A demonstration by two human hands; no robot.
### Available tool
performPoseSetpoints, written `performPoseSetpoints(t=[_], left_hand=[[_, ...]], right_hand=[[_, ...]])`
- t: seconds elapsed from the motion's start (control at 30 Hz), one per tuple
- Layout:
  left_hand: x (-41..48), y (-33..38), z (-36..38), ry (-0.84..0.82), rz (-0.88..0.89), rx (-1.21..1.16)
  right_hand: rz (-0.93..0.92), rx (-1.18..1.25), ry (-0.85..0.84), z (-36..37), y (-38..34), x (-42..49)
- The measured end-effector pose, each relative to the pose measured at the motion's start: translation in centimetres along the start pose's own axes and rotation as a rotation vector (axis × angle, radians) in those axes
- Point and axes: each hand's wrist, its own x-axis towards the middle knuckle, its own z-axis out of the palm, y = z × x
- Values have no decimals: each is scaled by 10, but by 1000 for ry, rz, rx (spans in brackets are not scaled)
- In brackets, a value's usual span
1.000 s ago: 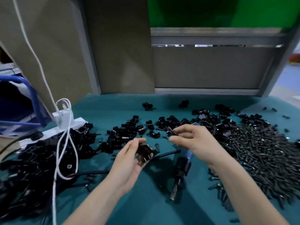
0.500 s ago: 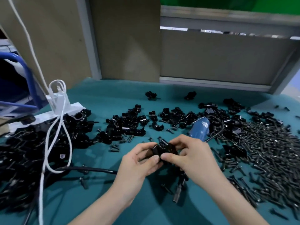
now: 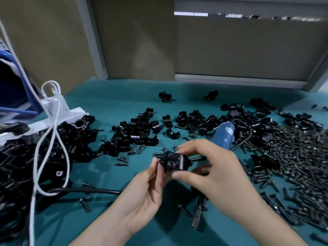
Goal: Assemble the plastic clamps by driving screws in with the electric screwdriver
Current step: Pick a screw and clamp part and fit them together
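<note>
A black plastic clamp (image 3: 174, 162) is held just above the teal table between both hands. My left hand (image 3: 143, 196) pinches its left side from below. My right hand (image 3: 218, 174) pinches its right side, with a dark screw (image 3: 198, 158) sticking out to the right. The electric screwdriver (image 3: 222, 134), blue-bodied, lies on the table behind and under my right hand; its dark bit end (image 3: 197, 216) points toward me. Loose black clamp halves (image 3: 138, 128) lie in heaps behind the hands. A wide pile of dark screws (image 3: 292, 160) covers the right side.
A heap of black clamps (image 3: 40, 150) fills the left side, crossed by a white cable (image 3: 51, 139) from a white power strip (image 3: 58, 118). A black cord (image 3: 88, 190) runs across the teal table (image 3: 115, 96). Beige partition panels (image 3: 138, 38) close off the back.
My hands came together: the right hand brought its piece to the clamp part in the left, and both now hold the joined clamp slightly higher. The view has tilted down and closer.
</note>
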Motion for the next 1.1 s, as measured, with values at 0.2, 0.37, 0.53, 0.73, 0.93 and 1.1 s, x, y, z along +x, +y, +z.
performPoseSetpoints(t=[0.2, 0.37, 0.53, 0.73, 0.93, 1.1], left_hand=[[-2, 3, 0, -113, -126, -34], [-3, -8, -3, -135, -15, 293], [-8, -11, -2, -238, 155, 466], [-11, -16, 0, -291, 212, 537], [-9, -17, -2, -204, 243, 535], [-8, -13, -4, -239, 332, 675]], right_hand=[[-41, 36, 130, 9, 10, -1], [-25, 31, 112, 5, 9, -1], [3, 11, 41, 1, 10, 1], [45, 68, 37, -5, 9, 3], [32, 125, -75, -3, 8, 3], [54, 218, -11, -3, 7, 0]])
